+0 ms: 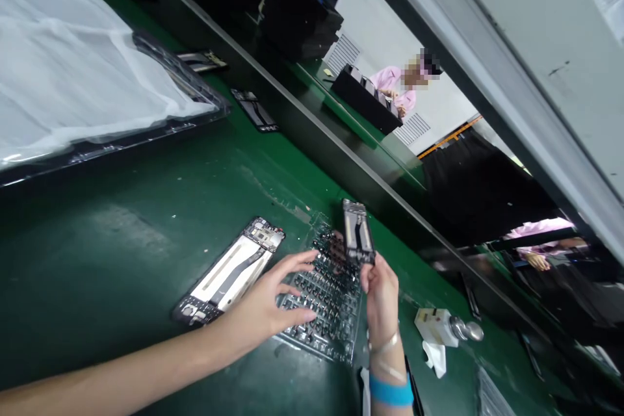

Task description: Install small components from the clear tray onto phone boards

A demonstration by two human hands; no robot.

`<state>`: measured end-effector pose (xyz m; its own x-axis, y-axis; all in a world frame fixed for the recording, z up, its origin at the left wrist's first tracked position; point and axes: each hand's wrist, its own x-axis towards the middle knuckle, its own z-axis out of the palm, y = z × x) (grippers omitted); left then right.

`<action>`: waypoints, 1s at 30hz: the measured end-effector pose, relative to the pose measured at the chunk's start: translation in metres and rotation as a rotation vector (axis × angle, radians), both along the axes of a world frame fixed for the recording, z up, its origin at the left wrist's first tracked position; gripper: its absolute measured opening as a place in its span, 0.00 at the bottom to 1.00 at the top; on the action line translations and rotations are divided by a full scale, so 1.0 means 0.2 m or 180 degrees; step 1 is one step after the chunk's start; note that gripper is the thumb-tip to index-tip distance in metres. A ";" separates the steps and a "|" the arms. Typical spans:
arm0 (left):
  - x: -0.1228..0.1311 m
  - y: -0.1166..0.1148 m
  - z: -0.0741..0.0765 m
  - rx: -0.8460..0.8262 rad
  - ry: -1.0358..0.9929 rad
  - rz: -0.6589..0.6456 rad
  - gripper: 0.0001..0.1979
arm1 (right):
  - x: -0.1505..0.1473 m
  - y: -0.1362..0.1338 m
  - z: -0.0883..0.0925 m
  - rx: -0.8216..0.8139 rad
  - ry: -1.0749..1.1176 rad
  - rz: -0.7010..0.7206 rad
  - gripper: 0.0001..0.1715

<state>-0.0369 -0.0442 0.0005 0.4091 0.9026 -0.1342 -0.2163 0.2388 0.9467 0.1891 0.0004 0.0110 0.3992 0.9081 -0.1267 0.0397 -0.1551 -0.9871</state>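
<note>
My right hand (pixel 381 286) grips the lower end of a phone mid-frame (pixel 357 231), its inner side with a dark flex strip facing me. A blue wristband (pixel 390 390) and a pale bracelet circle that wrist. Fingers spread and holding nothing, my left hand (pixel 273 296) hovers by the left edge of a clear plastic tray (pixel 351 338) filled with rows of small dark parts. A second, opened phone body (pixel 229 273) lies on the green bench just left of that hand, which hides part of its edge.
White sheeting (pixel 88 71) covers a black tray at the upper left. More phone parts (pixel 253 110) lie along the bench's back ledge. A white dispenser bottle (pixel 439 327) and a crumpled tissue (pixel 435 359) stand at right. A person in pink (pixel 390 81) sits across.
</note>
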 end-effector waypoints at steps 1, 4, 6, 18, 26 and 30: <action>0.00 0.00 -0.01 -0.0014 0.0071 -0.0068 0.33 | 0.05 0.10 -0.01 -0.0007 -0.0072 -0.0134 0.18; 0.02 0.00 -0.03 0.0185 0.0145 -0.0023 0.22 | 0.17 0.35 -0.05 -0.0147 -0.0269 -0.0463 0.15; 0.03 0.00 -0.04 0.0314 0.0139 0.0040 0.18 | 0.23 0.44 -0.05 -0.0236 -0.0410 -0.0571 0.16; 0.05 -0.05 -0.04 0.0497 0.0288 -0.0216 0.08 | 0.14 -0.21 0.04 -0.1070 -0.1691 0.1341 0.09; 0.07 -0.06 -0.04 0.0393 0.0221 -0.0322 0.07 | 0.07 -0.35 -0.08 -0.1313 -0.2481 0.1482 0.01; 0.06 -0.05 -0.04 0.0351 0.0141 -0.0268 0.06 | 0.07 -0.34 -0.07 -0.1309 -0.2522 0.1509 0.04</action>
